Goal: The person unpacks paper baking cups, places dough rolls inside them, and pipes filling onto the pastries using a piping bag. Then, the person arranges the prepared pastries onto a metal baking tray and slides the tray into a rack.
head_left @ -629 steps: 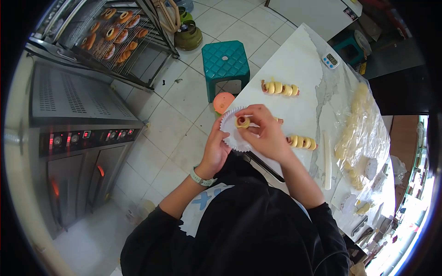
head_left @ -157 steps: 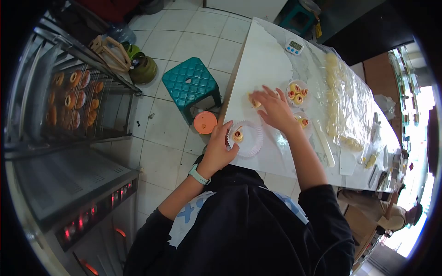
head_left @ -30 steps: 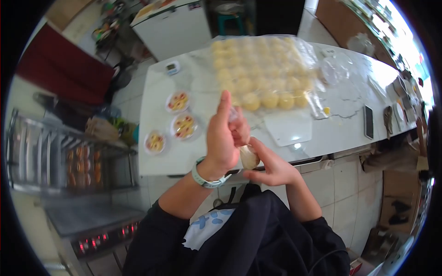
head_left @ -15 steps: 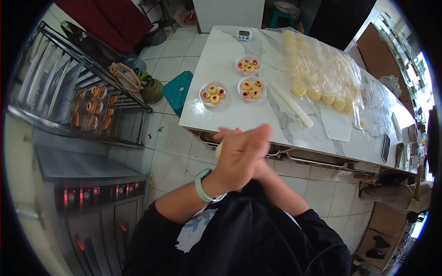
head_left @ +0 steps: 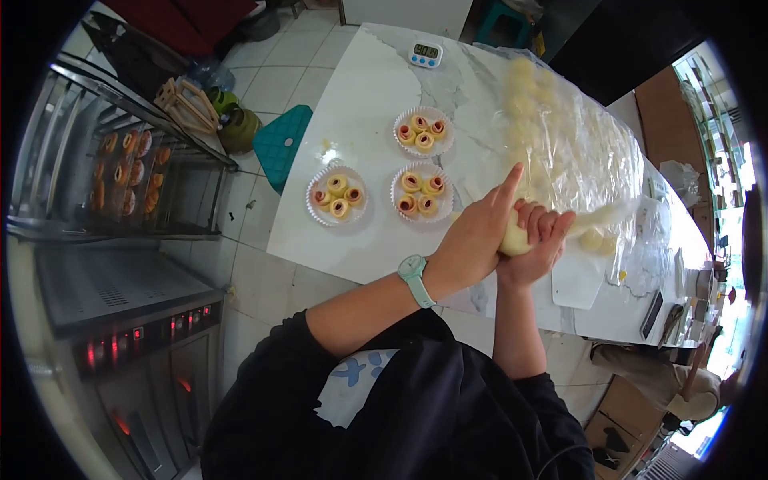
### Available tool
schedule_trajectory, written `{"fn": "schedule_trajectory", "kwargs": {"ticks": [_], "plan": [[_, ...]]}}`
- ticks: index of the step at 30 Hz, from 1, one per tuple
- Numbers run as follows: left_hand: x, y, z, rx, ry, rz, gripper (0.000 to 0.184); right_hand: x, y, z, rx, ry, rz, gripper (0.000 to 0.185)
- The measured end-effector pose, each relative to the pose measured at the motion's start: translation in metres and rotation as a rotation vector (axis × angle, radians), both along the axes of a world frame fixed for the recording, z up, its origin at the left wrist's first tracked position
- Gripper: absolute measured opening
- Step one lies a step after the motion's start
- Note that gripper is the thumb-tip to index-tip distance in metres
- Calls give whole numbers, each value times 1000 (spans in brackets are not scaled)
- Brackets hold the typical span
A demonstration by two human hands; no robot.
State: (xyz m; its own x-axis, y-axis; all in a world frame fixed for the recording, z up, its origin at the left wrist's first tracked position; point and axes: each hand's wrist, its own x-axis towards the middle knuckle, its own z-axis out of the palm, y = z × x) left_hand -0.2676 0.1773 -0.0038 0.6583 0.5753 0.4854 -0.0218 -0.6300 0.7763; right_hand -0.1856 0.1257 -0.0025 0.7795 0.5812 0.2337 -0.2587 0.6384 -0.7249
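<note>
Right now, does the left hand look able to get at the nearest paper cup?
Probably yes: the paper cup sits close by the left hand, nothing covering it. That hand seems busy with the dough, though, so may need freeing first.

Three cups (head_left: 446, 142) (rolls (head_left: 433, 186) in each) sit on the table (head_left: 360, 96), left of dough balls (head_left: 524, 88) under plastic (head_left: 608, 160)

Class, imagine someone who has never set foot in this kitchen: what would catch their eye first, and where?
Probably the three white fluted cups, each with four rolled pieces, on the marbled table. Next, the left hand and right hand meeting around a pale dough lump at the table's near side. Red lights on the oven, lower left, also stand out.
</note>
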Motion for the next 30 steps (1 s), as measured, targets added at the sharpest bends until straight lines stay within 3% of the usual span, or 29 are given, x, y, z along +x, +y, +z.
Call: {"fn": "schedule_trajectory", "kwargs": {"ticks": [2,4,6,8,10,14,20,30], "plan": [[7,8,-10,-54,-19,16,86,15,17,2,-52,44,50,43],[8,21,-9,-108,-30,27,80,16,33,19,-283,308,71,41],[13,49,-1,-440,154,-28,59,17,46,29,-253,404,67,42],[23,79,0,-438,164,-92,49,33,52,25,-67,354,317,43],[31,105,8,-297,389,-409,53,38,66,20,-92,353,222,46],[51,134,0,-430,685,-619,40,44,84,7,-186,363,122,50],[61,132,-21,-476,738,-559,31,51,90,-21,-341,423,4,46],[66,125,-23,-369,807,-454,27,57,90,-27,-340,445,-19,44]]}}
